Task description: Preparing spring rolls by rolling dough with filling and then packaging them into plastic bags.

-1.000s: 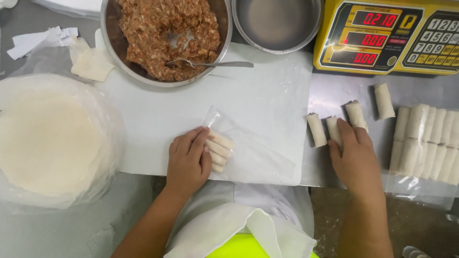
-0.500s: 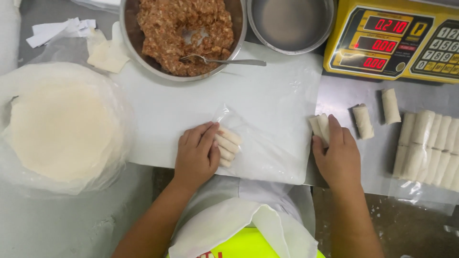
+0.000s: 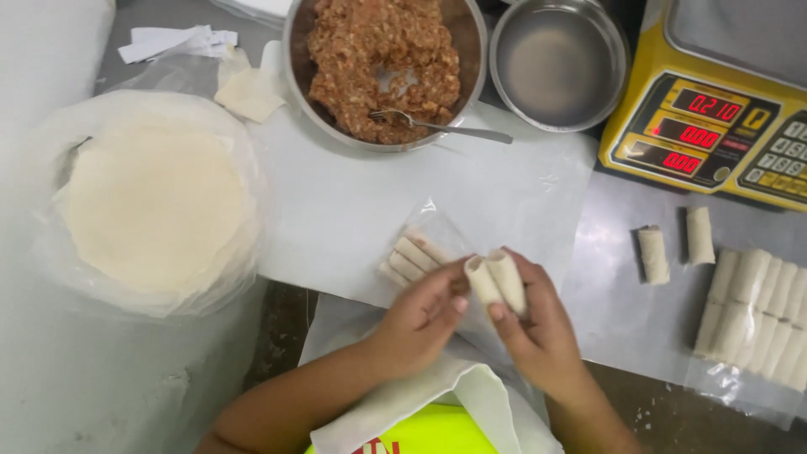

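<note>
Right hand [image 3: 538,332] pinches two pale rolled pastry sticks [image 3: 498,282]; left hand [image 3: 420,315], fingers curled, steadies the small clear plastic bag [image 3: 420,248]; too tight a squeeze could burst the soft wrappers

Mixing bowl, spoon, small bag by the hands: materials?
Mixing bowl: looks like stainless steel, brushed, with a grey reflective rim. Spoon: polished metal, with a bright glint along the handle. Small bag: thin clear plastic film, glossy and creased; the rolls inside show through.
</note>
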